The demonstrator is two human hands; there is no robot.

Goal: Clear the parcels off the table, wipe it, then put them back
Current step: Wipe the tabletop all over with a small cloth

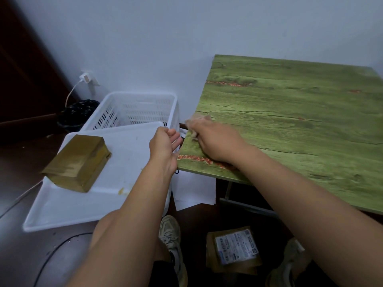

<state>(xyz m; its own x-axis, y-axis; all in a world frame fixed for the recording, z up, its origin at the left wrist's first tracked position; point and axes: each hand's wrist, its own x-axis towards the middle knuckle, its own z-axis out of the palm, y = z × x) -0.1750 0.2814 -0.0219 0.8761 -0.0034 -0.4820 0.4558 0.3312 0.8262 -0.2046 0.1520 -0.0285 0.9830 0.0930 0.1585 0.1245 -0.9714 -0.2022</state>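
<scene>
Right hand [211, 141] pinches a crumpled tissue [196, 121] at the green worktop [290, 112] edge; left hand [165, 146] cupped, released, just beside. Brown parcel [76, 162] lies left of the left hand, the nearer one, long axis slanting away.

A green wood-grain table top [300, 121] with reddish flecks fills the right of the frame; a crumpled pale tissue [196, 123] lies at its left edge. At lower left a white plastic tray [68, 206] bears a brown taped parcel [77, 162]. On the dark floor [192, 220], bottom centre, lies a labelled brown parcel [234, 249].
</scene>
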